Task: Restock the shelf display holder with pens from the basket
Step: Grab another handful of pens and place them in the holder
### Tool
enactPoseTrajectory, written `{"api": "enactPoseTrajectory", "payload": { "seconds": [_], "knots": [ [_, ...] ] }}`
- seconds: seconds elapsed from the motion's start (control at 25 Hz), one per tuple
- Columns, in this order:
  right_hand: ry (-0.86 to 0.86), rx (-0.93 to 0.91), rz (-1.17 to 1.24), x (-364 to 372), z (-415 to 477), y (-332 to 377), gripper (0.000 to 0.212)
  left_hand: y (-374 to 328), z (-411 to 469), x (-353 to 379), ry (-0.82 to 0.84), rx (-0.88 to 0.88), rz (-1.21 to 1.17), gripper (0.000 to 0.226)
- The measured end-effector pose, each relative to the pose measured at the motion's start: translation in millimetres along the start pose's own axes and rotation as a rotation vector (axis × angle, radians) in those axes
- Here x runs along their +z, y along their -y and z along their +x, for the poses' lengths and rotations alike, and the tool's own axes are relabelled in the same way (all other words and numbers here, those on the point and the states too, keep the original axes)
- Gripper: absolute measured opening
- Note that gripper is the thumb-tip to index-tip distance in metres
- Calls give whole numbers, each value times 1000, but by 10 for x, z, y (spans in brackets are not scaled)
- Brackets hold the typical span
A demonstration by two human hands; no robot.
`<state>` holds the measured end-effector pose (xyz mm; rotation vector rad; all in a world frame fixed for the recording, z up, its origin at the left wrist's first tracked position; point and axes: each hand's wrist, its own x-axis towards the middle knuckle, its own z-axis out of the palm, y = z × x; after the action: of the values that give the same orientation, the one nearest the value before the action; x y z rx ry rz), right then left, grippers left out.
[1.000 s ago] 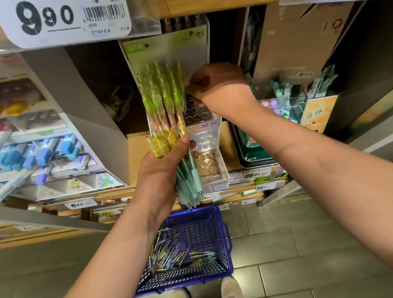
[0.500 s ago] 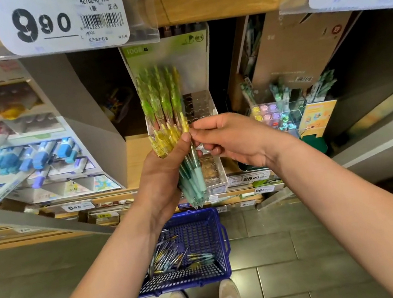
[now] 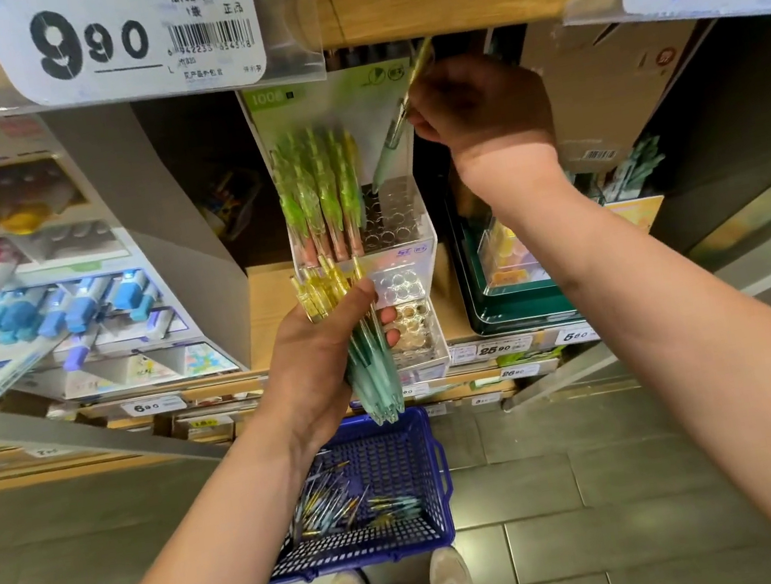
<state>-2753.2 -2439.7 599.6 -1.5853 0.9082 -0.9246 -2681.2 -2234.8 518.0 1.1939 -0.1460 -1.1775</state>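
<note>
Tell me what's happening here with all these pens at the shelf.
A person is restocking a clear display holder on a store shelf. The left hand holds a bundle of pens in front of the holder. The right hand holds a single pen tilted, tip down over the empty holes at the back right of the holder. Green-clipped pens already fill the left side. A blue basket on the floor below holds more pens.

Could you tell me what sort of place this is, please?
Most likely a shop's stationery aisle. Price tags hang from the shelf edges, the shelves carry displays of markers and a pen holder, and a basket of loose pens sits on the tiled floor.
</note>
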Motion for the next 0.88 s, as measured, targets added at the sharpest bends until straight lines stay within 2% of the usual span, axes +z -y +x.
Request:
{"api": "enactPoseTrajectory", "payload": {
  "seconds": [0.08,0.16,0.4,0.6,0.64,0.72,0.8,0.88],
  "knots": [
    [9,-82,-211,77,36,-72,5,0,-7,-6,1,-1,5,24],
    [27,-117,-366,139,65,-143,18,1,-6,-12,-1,8,-6,28],
    [162,-126,-598,291,40,-301,17,-15,-4,-43,-18,20,19,42],
    [208,-35,-630,257,-6,-348,18,-31,-6,10,-30,36,0,31],
    [210,-7,-617,226,-57,-349,17,-36,-8,24,-29,39,-7,29],
    [242,127,-422,134,-225,-354,15,-59,-10,41,-19,48,-18,27],
    [450,371,-128,10,-414,-341,14,-89,-6,49,0,62,-3,29],
    [683,559,38,-70,-547,-330,17,-109,8,54,23,81,34,33]
  ]
}}
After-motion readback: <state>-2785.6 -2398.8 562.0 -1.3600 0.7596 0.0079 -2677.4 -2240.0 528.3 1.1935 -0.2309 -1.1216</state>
